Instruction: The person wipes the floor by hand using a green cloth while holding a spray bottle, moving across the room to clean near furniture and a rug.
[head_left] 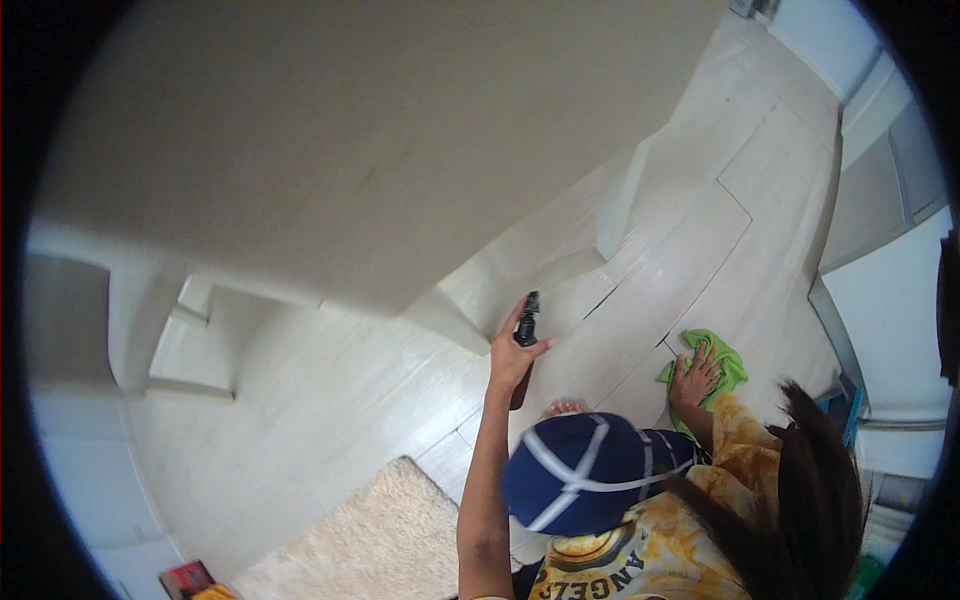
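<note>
My left hand [515, 355] is closed around a brown spray bottle [519, 393] with a black trigger head [530, 315], held in front of me near the beige base structure. My right hand [698, 375] lies on a crumpled green cloth [730, 362] on the pale plank-patterned floor [710, 255], its fingers spread and flat. My bent knee in navy fabric with white lines [570, 470] is between my arms, with bare toes [566, 406] showing beyond it. Long dark hair hangs at the lower right, over my yellow patterned shirt.
A large beige panel [370, 130] fills the upper left, above angular supports [620, 205] reaching the floor. A cream fluffy mat [360, 530] lies at lower left, near a red and yellow item [186, 580]. White and grey panels [880, 305] line the right side.
</note>
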